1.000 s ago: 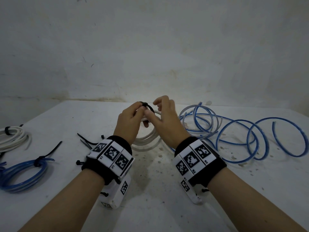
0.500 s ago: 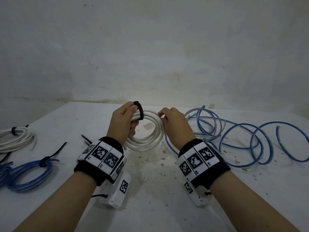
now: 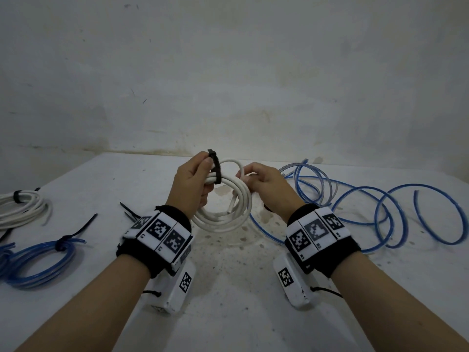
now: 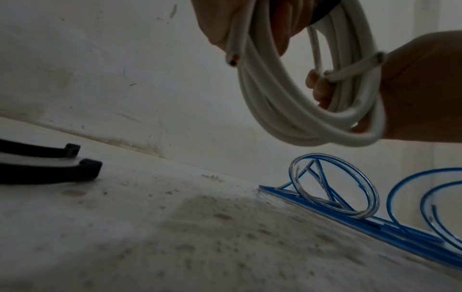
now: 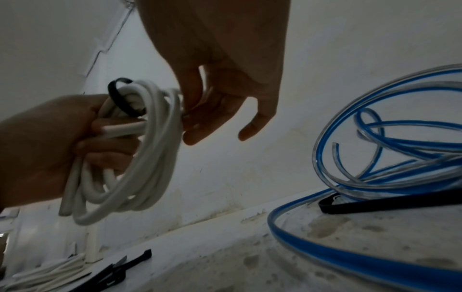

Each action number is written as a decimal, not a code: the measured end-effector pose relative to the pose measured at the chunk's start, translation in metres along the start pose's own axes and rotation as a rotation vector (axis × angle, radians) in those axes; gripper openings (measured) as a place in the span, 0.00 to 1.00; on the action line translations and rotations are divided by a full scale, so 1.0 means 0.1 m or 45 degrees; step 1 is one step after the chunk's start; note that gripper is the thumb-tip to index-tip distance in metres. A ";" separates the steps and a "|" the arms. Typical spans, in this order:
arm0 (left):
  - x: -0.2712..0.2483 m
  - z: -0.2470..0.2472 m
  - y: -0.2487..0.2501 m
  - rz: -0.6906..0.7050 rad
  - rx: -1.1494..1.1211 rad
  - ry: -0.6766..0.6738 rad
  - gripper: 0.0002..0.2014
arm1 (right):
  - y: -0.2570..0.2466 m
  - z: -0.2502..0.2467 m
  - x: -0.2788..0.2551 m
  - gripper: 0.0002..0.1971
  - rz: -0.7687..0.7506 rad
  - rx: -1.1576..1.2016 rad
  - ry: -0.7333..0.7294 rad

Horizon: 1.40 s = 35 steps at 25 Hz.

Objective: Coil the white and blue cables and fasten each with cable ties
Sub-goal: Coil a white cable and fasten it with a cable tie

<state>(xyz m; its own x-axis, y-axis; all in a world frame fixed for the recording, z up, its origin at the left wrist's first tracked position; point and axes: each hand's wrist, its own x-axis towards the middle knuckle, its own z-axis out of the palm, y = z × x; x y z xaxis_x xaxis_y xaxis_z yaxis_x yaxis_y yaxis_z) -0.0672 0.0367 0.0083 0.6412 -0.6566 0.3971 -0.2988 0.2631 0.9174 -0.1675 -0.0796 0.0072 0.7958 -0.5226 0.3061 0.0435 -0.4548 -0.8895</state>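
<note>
Above the table's middle I hold a coiled white cable (image 3: 223,212) between both hands. My left hand (image 3: 195,181) grips its left side, where a black cable tie (image 3: 215,168) loops loosely round the strands. My right hand (image 3: 264,184) pinches strands on the right side of the white coil (image 5: 150,150), its outer fingers hanging loose. One cut end (image 4: 233,59) of the white cable (image 4: 295,110) shows copper. A loose blue cable (image 3: 380,212) sprawls in loops on the table to the right.
At the left lie a tied white coil (image 3: 22,207) and a tied blue coil (image 3: 38,260). Spare black cable ties (image 3: 129,213) lie behind my left wrist, and one (image 5: 375,205) lies under the blue loops. A stained wall (image 3: 228,72) closes the table's far edge.
My hands have parted: the right one left the tie and moved to the coil's right side. The coil is raised and turned, so its loops hang open toward me.
</note>
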 end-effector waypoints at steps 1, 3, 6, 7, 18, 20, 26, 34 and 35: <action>0.01 -0.01 0.00 -0.002 0.002 0.015 0.11 | -0.01 -0.01 -0.02 0.09 -0.016 0.019 -0.076; 0.01 -0.03 -0.01 -0.009 0.004 0.057 0.13 | -0.03 -0.03 -0.05 0.11 -0.017 0.015 -0.215; 0.01 -0.08 -0.01 -0.002 -0.036 0.109 0.14 | -0.10 -0.02 -0.08 0.16 0.008 -0.217 -0.377; 0.01 -0.08 -0.01 -0.005 -0.046 0.111 0.14 | -0.09 -0.01 -0.07 0.17 -0.021 -0.330 -0.385; -0.06 0.06 0.02 0.057 0.125 -0.220 0.12 | -0.41 -0.07 0.00 0.12 0.179 0.027 -0.093; -0.06 0.08 0.03 0.074 0.151 -0.232 0.12 | -0.46 -0.14 -0.01 0.08 0.201 0.013 -0.120; -0.23 0.13 0.13 0.172 0.371 -0.261 0.16 | -0.57 -0.13 0.11 0.12 -0.018 -0.155 0.300; -0.32 -0.06 0.25 0.165 0.480 -0.236 0.17 | -0.64 0.24 0.20 0.10 -0.091 -0.167 0.409; -0.35 -0.09 0.26 0.206 0.473 -0.201 0.17 | -0.66 0.30 0.22 0.09 -0.098 -0.234 0.397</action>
<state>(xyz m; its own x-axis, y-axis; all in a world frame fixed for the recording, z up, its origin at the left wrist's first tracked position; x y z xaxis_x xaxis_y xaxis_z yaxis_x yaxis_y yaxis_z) -0.0908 0.0726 0.0181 0.4581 -0.7354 0.4993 -0.6389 0.1182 0.7602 -0.1347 -0.0397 0.0624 0.5709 -0.6637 0.4833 -0.0357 -0.6082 -0.7930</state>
